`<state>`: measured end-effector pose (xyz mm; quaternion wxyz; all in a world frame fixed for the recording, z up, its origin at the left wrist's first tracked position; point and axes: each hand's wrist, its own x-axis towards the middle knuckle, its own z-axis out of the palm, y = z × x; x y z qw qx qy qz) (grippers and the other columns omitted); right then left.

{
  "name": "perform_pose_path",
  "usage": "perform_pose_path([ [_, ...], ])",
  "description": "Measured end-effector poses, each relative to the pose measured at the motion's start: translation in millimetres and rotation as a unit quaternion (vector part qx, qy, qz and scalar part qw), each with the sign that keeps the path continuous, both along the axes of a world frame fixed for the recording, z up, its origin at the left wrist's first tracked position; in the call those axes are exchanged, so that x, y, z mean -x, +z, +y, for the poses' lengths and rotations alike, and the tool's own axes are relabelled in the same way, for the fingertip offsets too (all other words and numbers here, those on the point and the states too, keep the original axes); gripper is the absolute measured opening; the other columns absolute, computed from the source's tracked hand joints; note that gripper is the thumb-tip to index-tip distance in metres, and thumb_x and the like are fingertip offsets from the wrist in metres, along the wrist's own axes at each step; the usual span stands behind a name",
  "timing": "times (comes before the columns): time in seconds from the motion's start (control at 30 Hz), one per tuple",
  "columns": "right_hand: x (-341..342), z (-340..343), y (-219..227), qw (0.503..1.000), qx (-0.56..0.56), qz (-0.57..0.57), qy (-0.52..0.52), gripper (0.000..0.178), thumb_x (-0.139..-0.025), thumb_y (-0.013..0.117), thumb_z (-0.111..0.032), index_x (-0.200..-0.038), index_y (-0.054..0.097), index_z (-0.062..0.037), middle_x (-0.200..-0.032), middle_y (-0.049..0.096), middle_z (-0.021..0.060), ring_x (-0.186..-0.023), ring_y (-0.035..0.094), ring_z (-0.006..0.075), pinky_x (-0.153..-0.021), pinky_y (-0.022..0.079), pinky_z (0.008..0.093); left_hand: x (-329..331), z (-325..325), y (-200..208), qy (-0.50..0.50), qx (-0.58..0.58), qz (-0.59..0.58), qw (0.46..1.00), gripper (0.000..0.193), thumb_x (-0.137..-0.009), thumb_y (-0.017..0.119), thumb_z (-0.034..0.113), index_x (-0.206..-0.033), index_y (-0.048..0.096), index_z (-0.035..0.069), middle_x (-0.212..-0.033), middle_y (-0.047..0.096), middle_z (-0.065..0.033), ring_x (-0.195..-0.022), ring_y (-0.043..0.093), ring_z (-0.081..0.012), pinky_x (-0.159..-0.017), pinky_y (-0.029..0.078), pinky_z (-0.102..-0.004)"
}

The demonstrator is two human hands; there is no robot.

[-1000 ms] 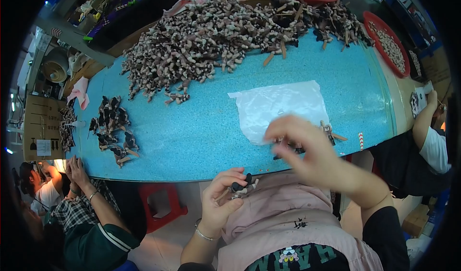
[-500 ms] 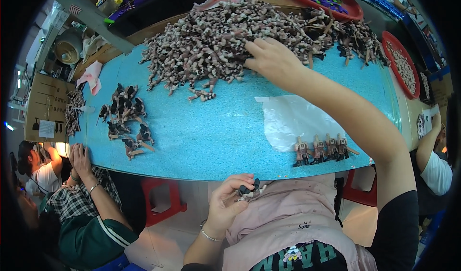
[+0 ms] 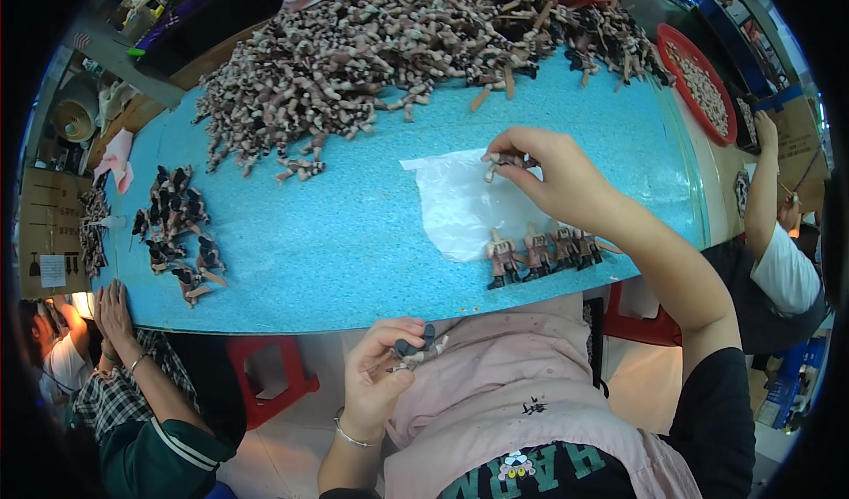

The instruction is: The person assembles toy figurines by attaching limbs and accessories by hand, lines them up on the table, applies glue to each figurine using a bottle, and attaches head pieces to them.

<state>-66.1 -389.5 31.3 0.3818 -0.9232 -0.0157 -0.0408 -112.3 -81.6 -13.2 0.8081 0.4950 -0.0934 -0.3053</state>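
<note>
My left hand [image 3: 370,377] is at the table's near edge, above my lap, its fingers and thumb closed on a small figurine [image 3: 414,349] with dark and pale parts. My right hand [image 3: 566,176] is over the white plastic sheet [image 3: 449,211], pinching a small pale and brownish figurine piece [image 3: 511,160]; part of it is behind the fingers. Just below that hand, several assembled figurines [image 3: 537,253] with black boots stand in a row along the sheet's near edge. At the back, a large heap of figurine pieces [image 3: 336,65] covers the blue tabletop [image 3: 327,251].
A cluster of dark-topped figurines [image 3: 172,220] lies at left. Red trays [image 3: 727,127] stand at the right and back. A pink cloth [image 3: 115,158] lies at the left edge. One co-worker's hands [image 3: 115,313] rest at the left corner; another person's arm [image 3: 759,189] is at right.
My right hand has come back from the heap toward me and now holds a figurine piece over the sheet. The left hand keeps its hold. The whole view has shifted.
</note>
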Motion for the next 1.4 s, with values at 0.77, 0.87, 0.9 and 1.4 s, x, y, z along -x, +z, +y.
perform_pose_path([
  [0.77,49,-5,6,0.954,-0.273,0.060,-0.105,0.008,-0.091,0.051,-0.005,-0.098,0.053,-0.0009,-0.079,0.055,0.0017,-0.067,0.052,0.0081,-0.063,0.042,0.0217,-105,65,43,0.298,-0.221,-0.292,0.882,0.025,-0.084,0.066,0.008,-0.107,0.060,0.000,-0.104,0.057,-0.0044,-0.091,0.054,-0.0111,-0.082,0.043,-0.0245],
  [0.87,59,-7,4,0.952,-0.270,0.094,-0.112,0.017,-0.093,0.052,-0.011,-0.105,0.057,-0.0012,-0.078,0.056,0.0009,-0.067,0.051,0.0055,-0.061,0.040,0.0192,-162,97,49,0.414,-0.306,-0.315,0.798,0.023,-0.087,0.064,0.010,-0.107,0.061,-0.001,-0.095,0.059,-0.0020,-0.083,0.053,-0.0068,-0.074,0.044,-0.0199],
  [0.9,62,-4,6,0.946,-0.285,0.099,-0.120,0.018,-0.093,0.051,-0.012,-0.105,0.058,-0.0011,-0.077,0.056,0.0007,-0.067,0.050,0.0054,-0.060,0.040,0.0192,-182,109,44,0.424,-0.324,-0.320,0.783,0.025,-0.087,0.064,0.012,-0.108,0.061,-0.002,-0.096,0.060,-0.0030,-0.084,0.054,-0.0075,-0.075,0.044,-0.0208],
  [1.4,89,-7,6,0.923,-0.355,0.074,-0.131,0.026,-0.094,0.052,-0.013,-0.111,0.064,0.0029,-0.091,0.063,0.0052,-0.080,0.058,0.0095,-0.072,0.048,0.0221,-59,-21,35,0.018,-0.391,-0.579,0.715,0.046,-0.075,0.065,0.003,-0.120,0.055,0.000,-0.123,0.054,-0.0184,-0.116,0.050,-0.0354,-0.100,0.036,-0.0437],
])
